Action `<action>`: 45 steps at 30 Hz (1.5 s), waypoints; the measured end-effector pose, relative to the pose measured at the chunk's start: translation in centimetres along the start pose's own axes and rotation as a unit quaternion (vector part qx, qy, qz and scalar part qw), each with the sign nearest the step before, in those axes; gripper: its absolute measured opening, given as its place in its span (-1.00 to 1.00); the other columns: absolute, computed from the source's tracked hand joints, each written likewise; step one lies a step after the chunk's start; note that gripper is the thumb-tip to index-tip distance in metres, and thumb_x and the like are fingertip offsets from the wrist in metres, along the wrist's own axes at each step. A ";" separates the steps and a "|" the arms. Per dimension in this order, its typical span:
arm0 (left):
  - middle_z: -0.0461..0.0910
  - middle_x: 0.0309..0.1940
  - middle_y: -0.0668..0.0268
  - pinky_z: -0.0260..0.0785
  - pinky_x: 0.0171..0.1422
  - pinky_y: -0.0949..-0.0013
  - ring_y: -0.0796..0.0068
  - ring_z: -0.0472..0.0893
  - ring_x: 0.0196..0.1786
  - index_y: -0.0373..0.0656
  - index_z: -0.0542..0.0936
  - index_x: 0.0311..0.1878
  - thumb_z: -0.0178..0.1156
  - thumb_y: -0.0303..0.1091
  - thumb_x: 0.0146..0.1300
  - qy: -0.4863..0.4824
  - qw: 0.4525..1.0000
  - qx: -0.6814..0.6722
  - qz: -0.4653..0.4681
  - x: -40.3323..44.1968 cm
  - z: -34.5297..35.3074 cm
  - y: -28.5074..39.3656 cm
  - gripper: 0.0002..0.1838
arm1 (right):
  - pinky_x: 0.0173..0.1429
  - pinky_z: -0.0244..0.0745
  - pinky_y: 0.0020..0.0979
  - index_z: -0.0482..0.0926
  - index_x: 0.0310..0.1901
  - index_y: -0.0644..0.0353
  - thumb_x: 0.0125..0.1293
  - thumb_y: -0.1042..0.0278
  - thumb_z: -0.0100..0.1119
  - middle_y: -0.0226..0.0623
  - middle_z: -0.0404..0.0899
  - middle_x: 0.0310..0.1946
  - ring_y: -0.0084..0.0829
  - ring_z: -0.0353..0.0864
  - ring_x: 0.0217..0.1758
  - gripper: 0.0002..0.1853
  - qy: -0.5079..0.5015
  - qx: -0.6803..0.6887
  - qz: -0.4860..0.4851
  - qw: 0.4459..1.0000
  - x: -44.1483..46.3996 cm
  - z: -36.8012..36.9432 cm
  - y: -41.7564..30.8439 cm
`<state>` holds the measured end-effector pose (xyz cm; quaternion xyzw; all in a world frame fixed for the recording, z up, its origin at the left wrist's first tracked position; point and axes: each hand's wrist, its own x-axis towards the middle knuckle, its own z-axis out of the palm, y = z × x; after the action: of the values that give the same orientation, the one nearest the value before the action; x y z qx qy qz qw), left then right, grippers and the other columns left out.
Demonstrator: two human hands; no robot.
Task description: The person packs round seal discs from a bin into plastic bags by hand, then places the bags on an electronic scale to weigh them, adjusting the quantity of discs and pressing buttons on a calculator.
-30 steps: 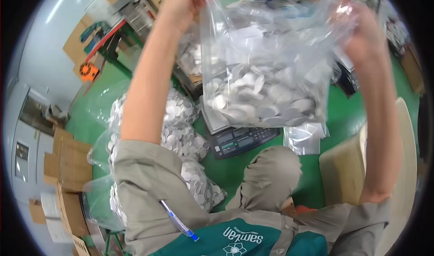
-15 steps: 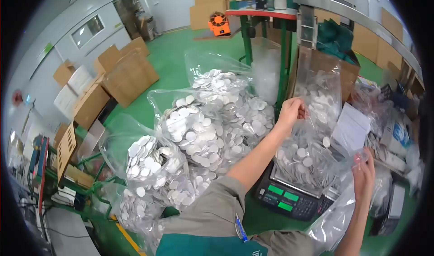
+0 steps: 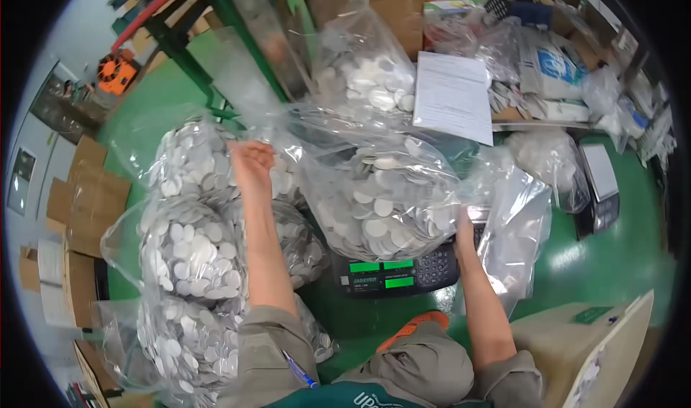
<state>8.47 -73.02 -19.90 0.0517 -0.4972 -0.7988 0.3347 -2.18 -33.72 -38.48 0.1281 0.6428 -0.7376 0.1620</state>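
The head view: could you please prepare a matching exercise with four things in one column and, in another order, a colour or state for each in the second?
Column one
1. Scale
2. Paper sheet
3. Bag between the left hand and right hand
4. Pen

Column two
A. Has a blue end
B. Filled with pale discs
C. Displays lit green
D. White and printed

Right pairs: 1-C, 2-D, 3-B, 4-A

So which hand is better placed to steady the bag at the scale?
Right, probably: the right hand is close by the right side of the disc bag, near the scale; the left hand looks farther out, over other filled bags.
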 end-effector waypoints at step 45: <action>0.43 -0.25 0.09 0.43 -0.28 0.31 0.21 0.57 -0.35 0.31 0.42 0.06 0.05 -0.49 -0.05 -0.526 0.393 0.714 0.242 1.9 9.9 -0.7 -0.44 | -0.20 0.44 -0.32 0.48 0.00 -0.26 -0.09 0.63 0.05 -0.17 0.31 -0.06 -0.22 0.50 -0.22 -0.41 -0.361 -0.660 -0.404 0.521 -3.3 4.4 -22.1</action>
<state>2.53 -66.45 -15.02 -0.2814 -0.9546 0.0945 0.0261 -8.05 -35.11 -16.50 -0.5656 0.8151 -0.0713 0.1030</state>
